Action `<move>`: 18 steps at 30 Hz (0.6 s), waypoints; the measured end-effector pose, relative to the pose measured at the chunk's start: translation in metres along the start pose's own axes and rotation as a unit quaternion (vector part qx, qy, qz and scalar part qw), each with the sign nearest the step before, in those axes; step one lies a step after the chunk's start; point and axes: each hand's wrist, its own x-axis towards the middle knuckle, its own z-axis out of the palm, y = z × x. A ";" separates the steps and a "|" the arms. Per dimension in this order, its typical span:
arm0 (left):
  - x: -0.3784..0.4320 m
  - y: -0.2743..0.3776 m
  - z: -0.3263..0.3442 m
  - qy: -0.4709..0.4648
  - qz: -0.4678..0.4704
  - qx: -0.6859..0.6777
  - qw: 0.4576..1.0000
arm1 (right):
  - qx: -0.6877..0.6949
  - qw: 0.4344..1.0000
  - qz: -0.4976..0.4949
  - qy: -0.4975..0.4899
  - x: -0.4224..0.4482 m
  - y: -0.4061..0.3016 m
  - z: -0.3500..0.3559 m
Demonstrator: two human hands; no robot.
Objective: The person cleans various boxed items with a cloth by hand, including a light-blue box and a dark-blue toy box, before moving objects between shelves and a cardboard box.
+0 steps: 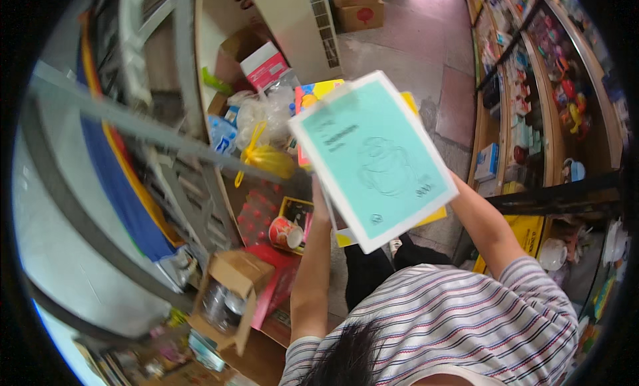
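A flat teal box (pixel 349 186) with a white border, a line drawing and writing is held up before me at a tilt. Beneath it show the corners of a yellow box or packet (pixel 433 217). My left hand (pixel 321 204) is at the left side of this stack, its fingers mostly hidden. The right forearm (pixel 479 216) reaches the stack's right edge, and my right hand is hidden behind it. A colourful yellow and red box (pixel 319 89) shows past the teal box's upper left; I cannot tell whether it belongs to the stack.
On my left are a metal ladder (pixel 185 51), a yellow plastic bag (pixel 269 160), a red paper cup (pixel 286 233) and an open carton (pixel 239 271). Stocked shelves (pixel 541 91) line my right. Cartons (pixel 360 16) stand farther along the tiled floor (pixel 394 61).
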 end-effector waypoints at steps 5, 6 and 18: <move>0.070 0.059 -0.055 0.071 -0.043 0.035 0.996 | -0.032 0.995 0.041 -0.089 0.138 -0.047 0.041; 0.085 0.068 -0.066 0.082 -0.054 0.042 0.994 | 0.001 0.998 0.029 -0.056 0.121 -0.075 0.072; 0.163 0.156 -0.134 0.172 -0.120 0.112 0.971 | 0.081 0.997 -0.003 -0.009 0.232 -0.095 0.090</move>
